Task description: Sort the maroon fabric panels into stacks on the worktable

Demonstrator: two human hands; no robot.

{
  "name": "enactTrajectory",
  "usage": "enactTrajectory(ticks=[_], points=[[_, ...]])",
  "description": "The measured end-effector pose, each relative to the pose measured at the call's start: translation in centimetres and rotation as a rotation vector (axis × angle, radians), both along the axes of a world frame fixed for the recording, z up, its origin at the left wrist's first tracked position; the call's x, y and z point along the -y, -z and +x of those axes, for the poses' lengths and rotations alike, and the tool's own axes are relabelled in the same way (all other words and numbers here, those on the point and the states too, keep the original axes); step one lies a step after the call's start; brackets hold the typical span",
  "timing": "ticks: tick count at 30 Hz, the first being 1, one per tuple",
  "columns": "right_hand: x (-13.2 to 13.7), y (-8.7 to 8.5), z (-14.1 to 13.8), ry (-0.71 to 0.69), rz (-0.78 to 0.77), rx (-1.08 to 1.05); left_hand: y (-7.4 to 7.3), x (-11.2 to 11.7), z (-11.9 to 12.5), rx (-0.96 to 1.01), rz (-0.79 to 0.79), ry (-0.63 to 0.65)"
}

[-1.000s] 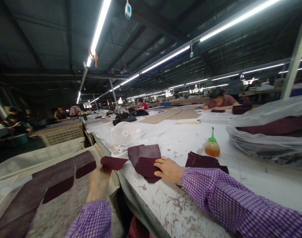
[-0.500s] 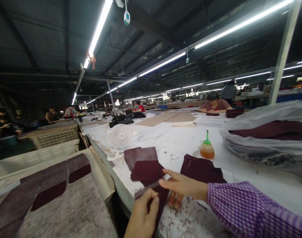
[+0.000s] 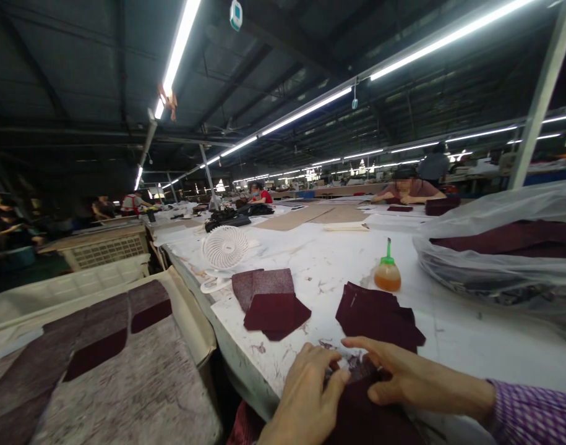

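Observation:
A dark maroon fabric piece [image 3: 368,411] lies at the near edge of the table, under and between my hands. My left hand [image 3: 310,392] is at its left side, with curled fingers and the thumb close to the forefinger at the cloth's edge. From the right comes my right hand [image 3: 403,374], its forefinger stretched over the far edge and its thumb apart, resting on the cloth. Its other fingertips are partly hidden. Beyond my hands lie a maroon stack [image 3: 373,312] on the right and several overlapping maroon pieces [image 3: 271,312] on the left.
A green-capped bottle [image 3: 387,272] of amber liquid and a white fan [image 3: 224,247] stand on the white table [image 3: 305,247]. A clear plastic bag [image 3: 491,272] with dark cloth lies right. Below left, a bin [image 3: 197,334] bears maroon pieces. A co-worker [image 3: 406,188] sits across.
Both hands have moved right and slightly nearer, with maroon cloth now between them. My left hand has left the spot beside the left pieces, which now show fully. The view has shifted slightly.

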State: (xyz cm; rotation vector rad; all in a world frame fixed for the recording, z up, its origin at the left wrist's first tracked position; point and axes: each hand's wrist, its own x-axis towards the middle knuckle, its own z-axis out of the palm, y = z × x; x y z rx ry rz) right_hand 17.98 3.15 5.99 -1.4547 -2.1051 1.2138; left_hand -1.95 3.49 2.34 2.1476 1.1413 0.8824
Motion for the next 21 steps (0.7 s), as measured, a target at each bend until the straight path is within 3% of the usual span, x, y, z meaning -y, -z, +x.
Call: enactTrajectory(ticks=[5,10,16,21], points=[[0.6,-0.2,1.0,0.009,0.025,0.088,0.0,-0.1,2.3,-0.051,-0.094,0.032],[0.5,0.0,3.1,-0.038,0.123,0.185,0.6,-0.3,3.5,-0.081,-0.047,0.053],[-0.1,0.2,5.2,-0.028,0.522,0.299,0.9,-0.6,3.7,-0.134,-0.008,0.099],[-0.2,0.6,4.9,-0.150,0.569,0.234,0.7,-0.6,3.7,-0.187,0.021,0.106]])
